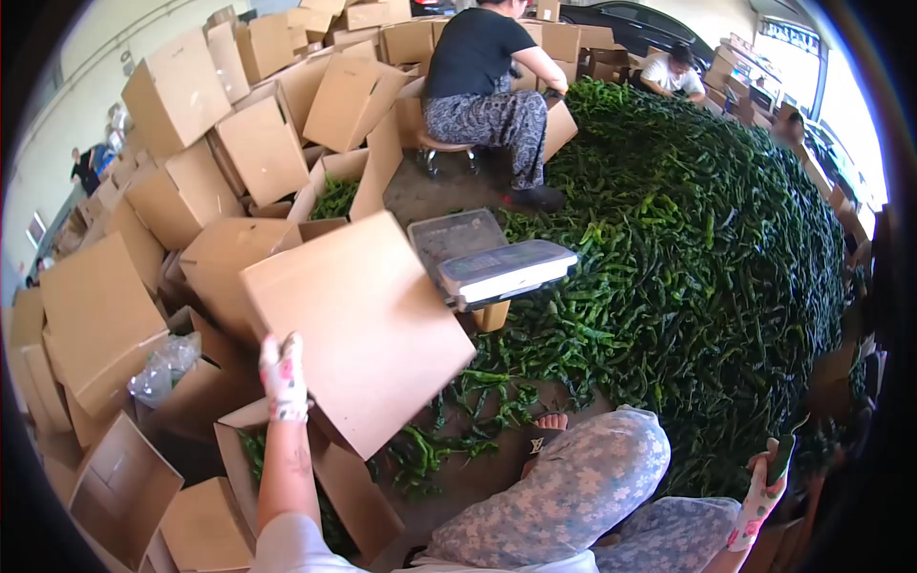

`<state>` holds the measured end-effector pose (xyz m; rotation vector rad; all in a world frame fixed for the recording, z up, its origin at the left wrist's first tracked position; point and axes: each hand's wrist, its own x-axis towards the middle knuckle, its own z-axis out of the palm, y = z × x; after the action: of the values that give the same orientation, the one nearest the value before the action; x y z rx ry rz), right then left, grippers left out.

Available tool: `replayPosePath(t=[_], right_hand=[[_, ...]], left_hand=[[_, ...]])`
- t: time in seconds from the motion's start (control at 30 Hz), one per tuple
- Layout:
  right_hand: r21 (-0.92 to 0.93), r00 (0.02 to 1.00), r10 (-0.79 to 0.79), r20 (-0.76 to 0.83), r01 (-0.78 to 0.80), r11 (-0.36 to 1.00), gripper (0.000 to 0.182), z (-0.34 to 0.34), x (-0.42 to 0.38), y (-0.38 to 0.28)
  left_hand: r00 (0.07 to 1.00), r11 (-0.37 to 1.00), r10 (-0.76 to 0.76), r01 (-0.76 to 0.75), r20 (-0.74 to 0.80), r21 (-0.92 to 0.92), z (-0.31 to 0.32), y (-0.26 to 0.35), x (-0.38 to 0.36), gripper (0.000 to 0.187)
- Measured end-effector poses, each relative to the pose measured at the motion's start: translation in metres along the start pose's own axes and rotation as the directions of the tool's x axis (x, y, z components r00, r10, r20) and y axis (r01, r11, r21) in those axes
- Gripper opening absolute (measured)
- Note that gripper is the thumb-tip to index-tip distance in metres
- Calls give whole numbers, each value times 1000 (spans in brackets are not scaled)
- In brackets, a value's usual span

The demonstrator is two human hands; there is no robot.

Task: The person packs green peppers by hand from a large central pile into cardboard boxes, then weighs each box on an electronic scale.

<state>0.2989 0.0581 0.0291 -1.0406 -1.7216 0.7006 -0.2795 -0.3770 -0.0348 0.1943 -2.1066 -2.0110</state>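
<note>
- A carton [358, 320] is gripped at its left edge by the left hand [285, 382].
- A green pepper [783, 460] is pinched by the right hand [761, 489] (gloved too), near the edge of the pepper pile [688, 267].

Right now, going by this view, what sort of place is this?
Looks like a produce sorting or packing space: a heap of green peppers fills the right side, cardboard boxes crowd the left, and what appears to be a weighing scale sits between.
</note>
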Motion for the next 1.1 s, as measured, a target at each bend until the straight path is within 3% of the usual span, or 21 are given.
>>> replayPosePath(t=[0.03, 0.1, 0.13, 0.23, 0.27, 0.3, 0.33, 0.37, 0.43, 0.5, 0.57, 0.63, 0.7, 0.73, 0.77, 0.83, 0.87, 0.97, 1.03, 1.07, 1.1], right_hand=[[7, 999, 10, -38, -10, 1000, 38, -3, -4, 7], [92, 997, -14, -73, 20, 996, 39, -11, -12, 11], [79, 1000, -14, -24, 16, 997, 39, -18, -15, 10], [100, 999, 29, -15, -28, 995, 37, -28, -22, -7], [196, 995, 5, -102, 15, 980, 35, -29, -24, -5], [274, 980, -8, -200, 64, 960, 33, -34, -28, -4], [220, 991, 2, -136, 28, 975, 32, -44, -31, -10], [147, 995, 33, -92, -19, 989, 31, -58, -36, -20], [45, 990, 66, -127, -61, 997, 29, -73, -46, -58], [9, 984, -8, -177, 10, 1000, 27, -94, -57, -67], [-1, 973, -28, -227, 29, 1000, 27, -110, -61, -74], [9, 946, -13, -324, 16, 1000, 27, -121, -66, -77], [-130, 943, -69, -326, 28, 991, 30, -125, -65, -95], [-262, 945, -164, -283, 88, 961, 34, -125, -60, -95], [-421, 909, -396, -133, 310, 852, 39, -131, -45, -95], [-471, 956, -291, -28, 244, 848, 43, -139, -32, -87], [-513, 961, -266, -75, 191, 837, 47, -138, -27, -65], [-660, 930, -359, -82, 220, 719, 51, -180, -69, -92], [-642, 974, -113, -194, -39, 766, 45, -246, -112, -108], [-528, 921, 231, -315, -372, 763, 41, -277, -139, -124], [-743, 852, 377, -364, -509, 434, 48, -313, -169, -121]], left_hand=[[993, 992, 65, -75, -101, -101, -4, 14, -19, 33], [920, 905, 367, -388, -137, -177, -9, 30, -32, 29], [892, 890, 408, -436, -196, -132, -4, 37, -42, 26], [850, 801, 523, -516, -64, -304, 31, 124, -108, 15], [784, 781, 619, -610, 41, -131, 35, 145, -124, 9], [670, 680, 724, -733, 163, -8, 44, 171, -150, 8], [488, 482, 806, -870, 334, 109, 48, 197, -167, 10], [271, 232, 815, -963, 512, 140, 56, 216, -183, 12], [-267, -409, 795, -899, 545, 156, 84, 242, -216, 19], [-352, -249, 688, -936, 635, -250, 125, 267, -258, 25], [-540, -327, 581, -840, 609, -432, 183, 268, -311, 26], [-657, -235, 473, -737, 587, -634, 245, 242, -365, 13], [-833, -396, 404, -532, 379, -748, 286, 211, -427, 3], [-857, -417, 400, -485, 323, -769, 300, 196, -454, 4], [-880, -432, 394, -430, 263, -793, 314, 181, -478, 7], [-835, -305, 526, -360, 159, -881, 324, 166, -517, 10], [-839, -293, 524, -341, 148, -893, 326, 157, -532, 10], [-835, -229, 538, -275, 114, -934, 304, 145, -554, 11], [-874, -245, 479, -222, 81, -944, 296, 142, -568, 9], [-884, -232, 464, -190, 64, -954, 295, 139, -575, 9], [-906, -219, 419, -159, 55, -963, 296, 135, -580, 8]])
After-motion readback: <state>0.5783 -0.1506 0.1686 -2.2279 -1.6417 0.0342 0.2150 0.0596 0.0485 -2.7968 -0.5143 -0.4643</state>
